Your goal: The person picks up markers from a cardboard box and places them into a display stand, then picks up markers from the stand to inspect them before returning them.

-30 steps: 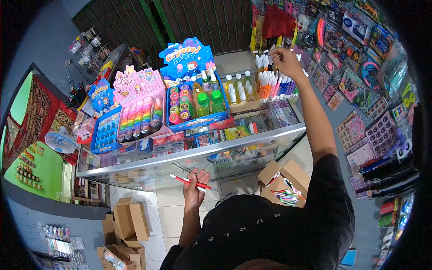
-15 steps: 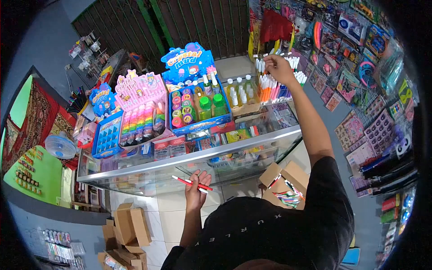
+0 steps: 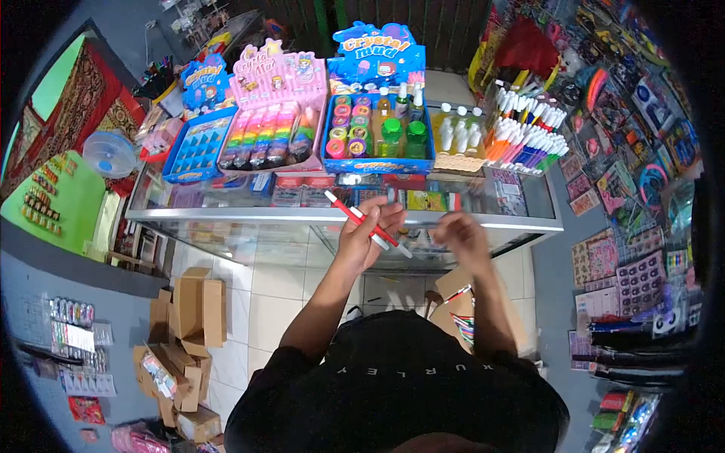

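My left hand [image 3: 370,230] is closed round red markers [image 3: 365,222] with white ends, above the front edge of the glass counter [image 3: 287,216]. To its right, my right hand [image 3: 462,240] is blurred by motion, its fingers curled; whether anything is between them cannot be made out. White-capped markers [image 3: 527,130] in several colours stand in a holder at the right end of the counter. Below my right hand, an open cardboard box [image 3: 513,321] holds more markers [image 3: 464,328], partly hidden by my forearm.
Along the counter stand a blue display box [image 3: 377,164] with jars and bottles, a pink display box [image 3: 321,151], a smaller blue box [image 3: 198,147] and white-capped bottles [image 3: 459,134]. Cardboard boxes [image 3: 198,309] lie on the floor at left. Packaged goods hang on the right wall.
My right hand has come back from the marker holder to beside my left hand. The head view has shifted, and my left hand appears higher, still with the red markers.
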